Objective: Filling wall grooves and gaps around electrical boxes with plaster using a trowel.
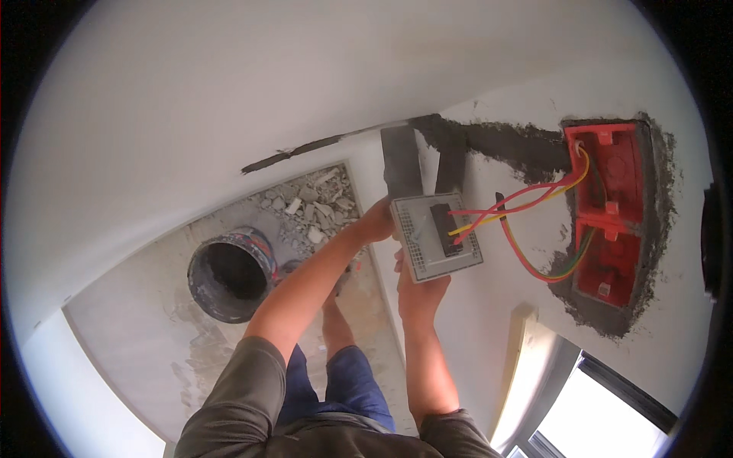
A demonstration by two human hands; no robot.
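A square electrical wall plate (424,258) is held up in front of me, its pale back and black terminal block (443,229) turned toward me. My left hand (376,222) grips it by the left edge. Around its lower edge closes my right hand (422,298), with part of the fingers hidden behind the plate. Red wires (527,193) and a yellow one run from the terminal block to the upper red wall box (615,179). From the lower red box (609,267), a red and green wire loop (534,272) bends up to a dark-taped end.
Dark mortar (511,143) fills channels in the white wall and surrounds both boxes. On the floor at left stands a dirty black bucket (200,286), beside a heap of rubble (313,202). A window (603,412) is at the lower right.
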